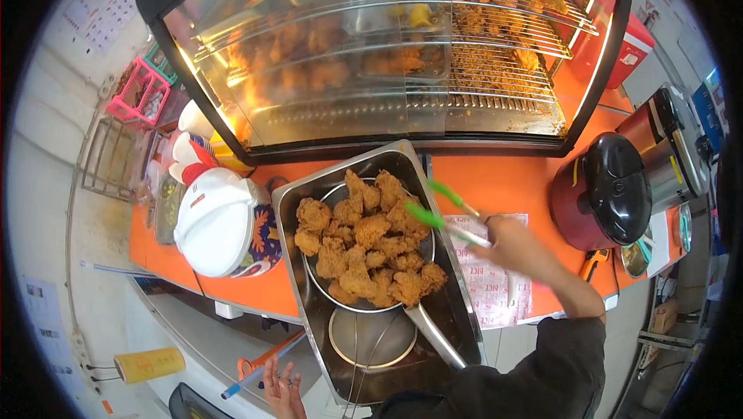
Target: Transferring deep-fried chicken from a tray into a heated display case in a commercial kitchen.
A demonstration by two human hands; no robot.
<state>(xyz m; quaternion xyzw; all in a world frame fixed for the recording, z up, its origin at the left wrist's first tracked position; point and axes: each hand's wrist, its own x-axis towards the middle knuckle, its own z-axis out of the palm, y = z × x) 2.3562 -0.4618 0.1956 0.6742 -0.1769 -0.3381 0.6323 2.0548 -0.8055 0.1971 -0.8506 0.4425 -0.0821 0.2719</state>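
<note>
My right hand (511,245) grips a pair of tongs (426,216) with green tips, which are spread apart near the right rim of a deep metal pan (477,335). Inside that pan, a round strainer with a metal handle (434,338) holds a heap of fried chicken pieces (360,233). No piece shows between the tong tips. A second round wire strainer (371,340) lies lower in the pan. At the bottom edge, my left hand (283,391) is empty with fingers apart, left of the pan. Printed paper sheets (464,303) lie under my right hand.
A glass food warmer (406,149) with wire racks of fried food stands behind the pan. A white-lidded container (215,221) is on the left of the orange table (493,181). Toward the right are a maroon rice cooker (572,204) and an orange-handled tool (593,263).
</note>
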